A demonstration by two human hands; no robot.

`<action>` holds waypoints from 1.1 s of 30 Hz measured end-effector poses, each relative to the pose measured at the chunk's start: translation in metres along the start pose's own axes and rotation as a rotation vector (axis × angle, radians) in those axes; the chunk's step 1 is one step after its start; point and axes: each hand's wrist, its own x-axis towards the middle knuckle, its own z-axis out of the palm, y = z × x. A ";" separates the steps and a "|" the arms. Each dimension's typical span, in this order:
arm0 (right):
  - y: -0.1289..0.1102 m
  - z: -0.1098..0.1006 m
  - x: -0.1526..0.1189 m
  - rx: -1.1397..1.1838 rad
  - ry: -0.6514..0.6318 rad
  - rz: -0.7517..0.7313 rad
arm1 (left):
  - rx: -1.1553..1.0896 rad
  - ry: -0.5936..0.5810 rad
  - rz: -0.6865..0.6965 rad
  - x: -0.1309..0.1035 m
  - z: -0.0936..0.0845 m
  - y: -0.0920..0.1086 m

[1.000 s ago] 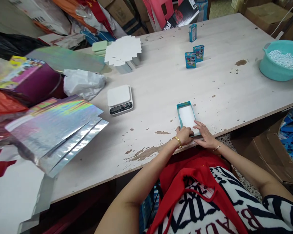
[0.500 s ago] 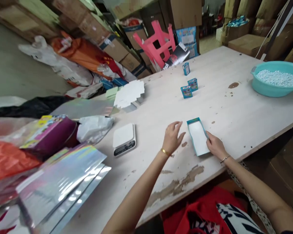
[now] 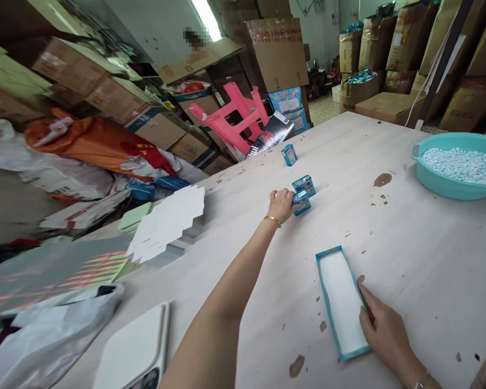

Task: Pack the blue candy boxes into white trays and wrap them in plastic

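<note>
My left hand (image 3: 281, 206) is stretched far over the table, its fingers curled against the left edge of a small blue printed box (image 3: 302, 203). A second small blue box (image 3: 304, 185) stands right behind that one, and a third small blue box (image 3: 290, 155) is farther back. Nearer to me, my right hand (image 3: 384, 329) grips the right side of a shallow open tray-like box (image 3: 344, 302) with thin blue walls and a white inside. The thumb lies over the rim; the fingers underneath are partly hidden.
A turquoise basin (image 3: 456, 183) of small pale pieces stands at the right. A white scale (image 3: 132, 346) and a stack of white cut card (image 3: 168, 224) are at the left. Beyond the table are a pink upturned stool (image 3: 235, 119) and cardboard boxes (image 3: 277, 54).
My left hand has gone from beside the tray-like box forward to the nearest small blue box. The right hand keeps its hold on the tray-like box. The view has tilted up and shifted.
</note>
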 end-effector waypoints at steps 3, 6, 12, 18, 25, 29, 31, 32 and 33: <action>0.004 0.004 -0.004 0.046 0.014 -0.007 | -0.026 0.103 0.004 0.016 0.007 0.011; 0.008 0.008 -0.006 0.075 -0.020 0.020 | -0.117 0.187 -0.082 0.041 0.011 0.014; 0.008 0.015 -0.010 0.055 -0.007 0.020 | -0.332 -0.060 -0.115 0.075 0.017 0.001; -0.003 0.013 -0.025 -0.012 -0.111 -0.114 | -0.687 0.123 -0.045 -0.019 -0.011 0.005; -0.079 -0.040 -0.014 -0.048 0.159 -0.439 | -0.989 0.088 -0.048 -0.197 -0.078 0.067; -0.137 -0.062 -0.010 -0.065 0.085 -0.672 | -0.949 0.119 -0.020 -0.255 -0.105 0.115; -0.148 -0.061 -0.022 -0.052 0.043 -0.706 | -0.933 0.140 -0.028 -0.274 -0.116 0.132; -0.148 -0.059 -0.030 -0.039 0.028 -0.709 | -0.924 0.151 -0.035 -0.282 -0.120 0.138; -0.146 -0.057 -0.040 -0.023 0.019 -0.705 | -0.913 0.163 -0.041 -0.290 -0.124 0.144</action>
